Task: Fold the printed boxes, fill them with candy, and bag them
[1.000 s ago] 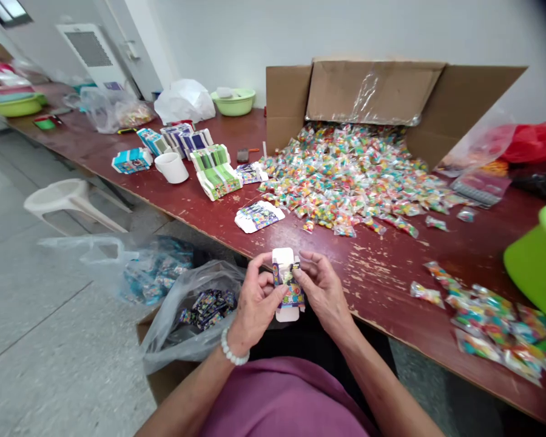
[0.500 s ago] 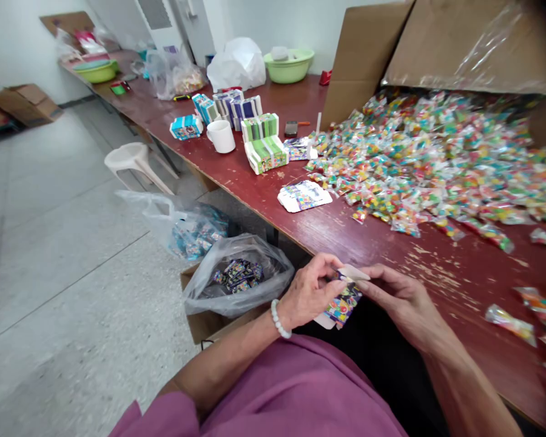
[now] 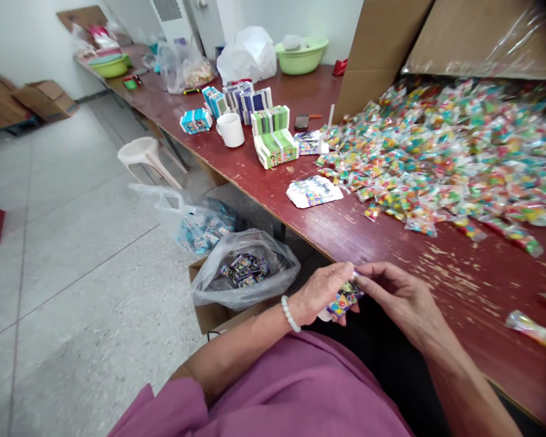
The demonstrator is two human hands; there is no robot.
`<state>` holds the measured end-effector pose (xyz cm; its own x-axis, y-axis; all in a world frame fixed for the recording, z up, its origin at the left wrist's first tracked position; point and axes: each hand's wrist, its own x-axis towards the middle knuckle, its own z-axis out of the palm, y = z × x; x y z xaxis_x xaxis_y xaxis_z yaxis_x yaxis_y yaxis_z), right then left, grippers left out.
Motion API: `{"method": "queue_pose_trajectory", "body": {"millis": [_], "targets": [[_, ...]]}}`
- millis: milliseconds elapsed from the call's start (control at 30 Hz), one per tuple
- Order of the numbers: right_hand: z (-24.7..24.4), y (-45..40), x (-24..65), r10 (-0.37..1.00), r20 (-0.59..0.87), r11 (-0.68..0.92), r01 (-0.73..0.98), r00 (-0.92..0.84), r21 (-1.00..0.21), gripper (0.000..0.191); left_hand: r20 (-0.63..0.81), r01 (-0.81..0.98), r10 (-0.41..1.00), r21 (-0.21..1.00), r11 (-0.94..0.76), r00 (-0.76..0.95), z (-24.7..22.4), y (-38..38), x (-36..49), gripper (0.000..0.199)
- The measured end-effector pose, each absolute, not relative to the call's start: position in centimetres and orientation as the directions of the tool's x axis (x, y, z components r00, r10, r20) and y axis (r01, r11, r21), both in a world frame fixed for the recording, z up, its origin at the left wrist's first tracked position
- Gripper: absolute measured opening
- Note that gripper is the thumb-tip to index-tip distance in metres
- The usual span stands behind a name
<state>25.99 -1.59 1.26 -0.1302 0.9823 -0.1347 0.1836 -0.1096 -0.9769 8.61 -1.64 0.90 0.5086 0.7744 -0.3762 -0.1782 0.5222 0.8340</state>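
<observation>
Between my two hands, above my lap at the table's edge, is a small printed candy box (image 3: 344,298), purple with bright colours. My left hand (image 3: 318,294) is closed around it, thumb over its upper end and some fingertips showing beneath. My right hand (image 3: 400,294) pinches the box's upper end between thumb and fingers, where a bit of white flap shows. A white flap at the near end stands out. On the table ahead lie flattened candy boxes (image 3: 313,192). Wrapped candies (image 3: 446,158) are heaped to the right.
A plastic-lined carton (image 3: 246,297) holding filled boxes stands below the table at left, beside a bag of blue packs (image 3: 204,230). Banded green box bundles (image 3: 276,147), a white mug (image 3: 230,130) and a green basin (image 3: 301,57) stand farther along. A white stool (image 3: 143,155) is on the floor.
My left thumb has moved up onto the box's upper end, and the raised white flap there is now mostly folded down or covered. The view has shifted slightly left.
</observation>
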Motion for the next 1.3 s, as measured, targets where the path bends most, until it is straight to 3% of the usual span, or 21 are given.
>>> {"method": "queue_pose_trajectory", "body": {"millis": [200,433,600,700,733,800,833,967,1167,1233,1300], "targets": [[1.8,-1.2,25.8,0.984,-0.16,-0.146,0.148,-0.083,-0.978,0.032,-0.329,-0.131,0.782,0.879,0.458,0.53,1.6,-1.5,8.2,0.066],[1.5,-2.9,23.6,0.981,0.026,0.046,0.098,-0.193,-0.994,0.02,-0.38,-0.254,0.808,0.812,0.525,0.451,1.0,-1.5,8.3,0.067],[1.1,-1.9,24.0,0.961,0.108,0.176,0.262,-0.255,-0.949,0.019,-0.477,-0.302,0.782,0.737,0.604,0.4,-0.2,-1.5,8.5,0.063],[0.9,2.3,25.5,0.964,0.137,0.231,0.461,-0.229,-0.857,0.029,-0.517,-0.358,0.753,0.669,0.652,0.406,-0.5,-1.8,8.5,0.052],[0.7,4.3,26.0,0.972,0.179,0.233,0.571,-0.15,-0.787,0.029,-0.515,-0.381,0.752,0.653,0.655,0.411,-0.5,-1.9,8.5,0.05],[0.0,8.1,26.8,0.954,0.285,0.234,0.817,-0.089,-0.527,0.031,-0.51,-0.411,0.753,0.633,0.656,0.416,-0.6,-2.0,8.2,0.048],[-0.4,9.8,27.0,0.949,0.305,0.223,0.852,-0.078,-0.474,0.033,-0.513,-0.407,0.75,0.632,0.659,0.417,-0.8,-2.1,8.0,0.046],[-2.1,12.6,27.2,0.943,0.313,0.233,0.894,-0.112,-0.382,0.035,-0.545,-0.282,0.717,0.674,0.683,0.435,-1.9,-2.6,6.3,0.04],[-3.3,7.2,28.5,0.902,0.301,0.391,0.883,-0.311,-0.26,0.029,-0.541,0.029,0.737,0.814,0.581,0.406,-4.3,-1.9,0.5,0.037],[-3.1,5.1,28.7,0.908,0.31,0.38,0.865,-0.282,-0.327,0.032,-0.559,0.242,0.687,0.826,0.509,0.464,-5.0,-1.1,-1.6,0.042],[-2.4,3.3,28.5,0.939,0.298,0.308,0.801,-0.17,-0.513,0.031,-0.61,0.421,0.545,0.792,0.441,0.575,-5.4,-0.6,-3.0,0.04]]}}
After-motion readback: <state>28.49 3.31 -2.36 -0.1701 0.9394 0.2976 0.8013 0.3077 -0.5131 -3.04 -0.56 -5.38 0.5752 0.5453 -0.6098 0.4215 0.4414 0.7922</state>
